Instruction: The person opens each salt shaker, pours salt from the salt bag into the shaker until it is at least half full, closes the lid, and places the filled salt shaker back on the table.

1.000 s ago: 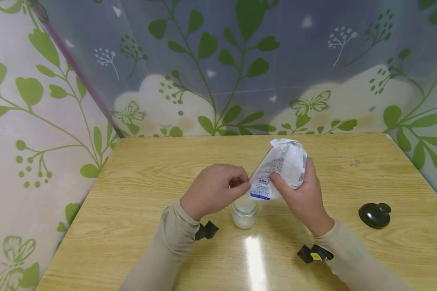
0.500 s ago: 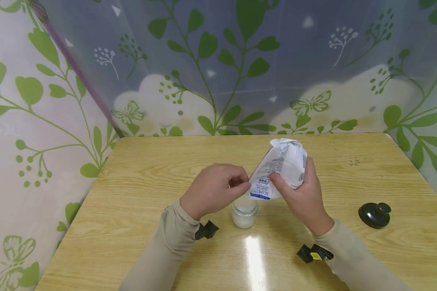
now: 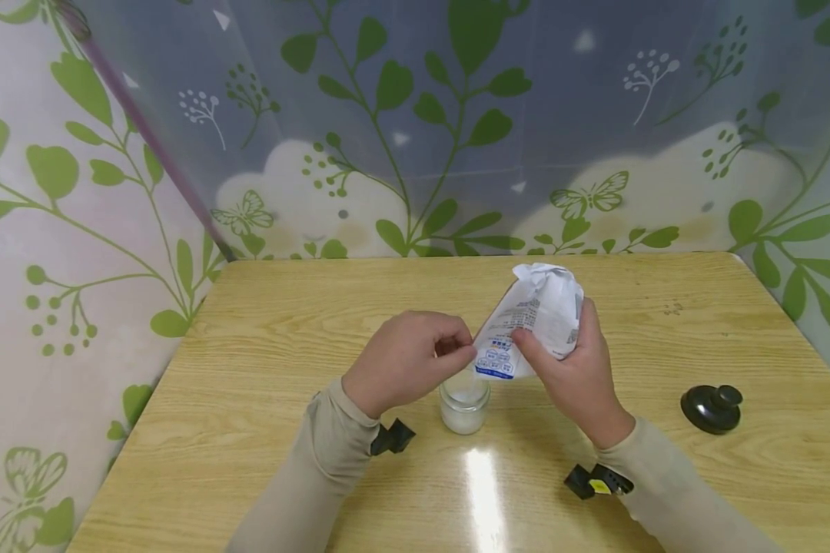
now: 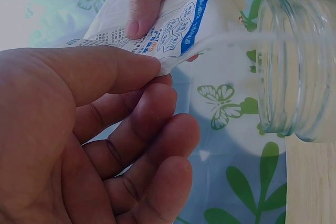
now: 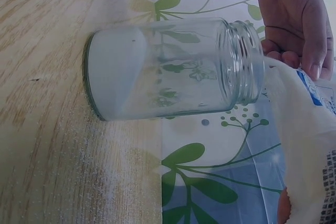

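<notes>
A white packet with blue print is tilted over a clear glass jar, its lower corner pointing down to the mouth. My right hand grips the packet's body, thumb on the printed side. With thumb and forefinger, my left hand pinches the packet's corner beside the opening; its other fingers curl loosely in the left wrist view. A thin white stream runs from that corner into the jar. White granules cover the jar's bottom with a sloping surface, in the right wrist view. What the granules are, I cannot tell.
Spilled white grains dust the wooden table beside the jar. A round black lid with a knob lies at the right. Black camera mounts show at both wrists. A leaf-patterned wall covering stands behind the table's far edge.
</notes>
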Tool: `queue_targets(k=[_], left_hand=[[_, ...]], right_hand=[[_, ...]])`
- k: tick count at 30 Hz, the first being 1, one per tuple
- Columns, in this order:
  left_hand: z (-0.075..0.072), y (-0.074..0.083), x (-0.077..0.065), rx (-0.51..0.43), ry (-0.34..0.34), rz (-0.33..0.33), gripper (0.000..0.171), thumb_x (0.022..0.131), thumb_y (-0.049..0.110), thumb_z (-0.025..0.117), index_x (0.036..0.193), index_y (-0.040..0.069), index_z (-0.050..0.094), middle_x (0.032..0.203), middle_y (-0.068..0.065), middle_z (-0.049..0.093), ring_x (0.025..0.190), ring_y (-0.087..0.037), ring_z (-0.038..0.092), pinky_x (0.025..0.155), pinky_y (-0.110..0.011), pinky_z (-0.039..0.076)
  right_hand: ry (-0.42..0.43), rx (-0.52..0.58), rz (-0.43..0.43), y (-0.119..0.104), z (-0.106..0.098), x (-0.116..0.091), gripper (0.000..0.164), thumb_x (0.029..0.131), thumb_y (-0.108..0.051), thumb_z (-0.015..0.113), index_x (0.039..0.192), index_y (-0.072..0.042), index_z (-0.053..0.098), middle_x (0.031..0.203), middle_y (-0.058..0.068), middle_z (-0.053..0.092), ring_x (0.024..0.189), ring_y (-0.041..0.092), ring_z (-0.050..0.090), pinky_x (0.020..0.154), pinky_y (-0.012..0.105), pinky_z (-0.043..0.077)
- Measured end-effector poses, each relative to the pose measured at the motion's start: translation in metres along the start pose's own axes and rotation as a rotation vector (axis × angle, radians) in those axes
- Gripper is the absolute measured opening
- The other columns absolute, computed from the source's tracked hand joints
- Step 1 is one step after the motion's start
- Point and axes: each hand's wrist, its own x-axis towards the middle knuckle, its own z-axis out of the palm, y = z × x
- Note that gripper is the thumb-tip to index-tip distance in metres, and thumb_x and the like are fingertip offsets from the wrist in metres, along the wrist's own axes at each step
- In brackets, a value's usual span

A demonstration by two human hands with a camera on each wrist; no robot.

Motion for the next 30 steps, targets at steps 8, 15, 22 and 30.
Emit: queue_targets(k=[8, 15, 22, 30], left_hand=[[0.001, -0.0001, 0.0001, 0.002, -0.007, -0.008, 0.012, 0.099, 0.024, 0.068, 0.09, 0.02, 0.076, 0.079, 0.014, 0.068, 0.069, -0.001, 0.06, 0.066, -0.023, 0.052], [0.0003, 0.001, -0.0003, 0.005, -0.006, -0.002, 0.012, 0.099, 0.023, 0.068, 0.09, 0.02, 0.076, 0.079, 0.015, 0.068, 0.069, -0.001, 0.06, 0.066, -0.023, 0.052], [0.0, 0.0008, 0.0003, 0.003, -0.003, -0.002, 0.012, 0.099, 0.024, 0.069, 0.089, 0.02, 0.076, 0.079, 0.015, 0.068, 0.069, 0.0, 0.06, 0.066, -0.023, 0.052], [-0.0004, 0.0004, 0.0002, -0.003, -0.007, -0.008, 0.012, 0.099, 0.024, 0.069, 0.09, 0.02, 0.076, 0.079, 0.015, 0.068, 0.07, 0.0, 0.06, 0.067, -0.023, 0.052]], right_hand=[[-0.002, -0.004, 0.0, 0.0003, -0.0001, -0.0006, 0.061, 0.093, -0.003, 0.074, 0.142, -0.003, 0.038, 0.114, 0.0, 0.062, 0.094, 0.012, 0.068, 0.07, 0.024, 0.058], [-0.003, -0.017, 0.002, 0.0001, -0.0001, -0.001, 0.061, 0.093, -0.004, 0.074, 0.142, -0.003, 0.038, 0.115, 0.0, 0.062, 0.094, 0.012, 0.067, 0.07, 0.024, 0.058], [-0.005, -0.019, 0.007, 0.0, -0.0002, -0.0003, 0.061, 0.093, -0.005, 0.074, 0.142, -0.003, 0.037, 0.115, 0.001, 0.062, 0.095, 0.012, 0.067, 0.07, 0.024, 0.058], [-0.004, -0.015, 0.006, -0.0005, 0.0002, 0.0001, 0.061, 0.093, -0.004, 0.074, 0.142, -0.003, 0.038, 0.115, 0.001, 0.062, 0.094, 0.012, 0.067, 0.07, 0.024, 0.058]])
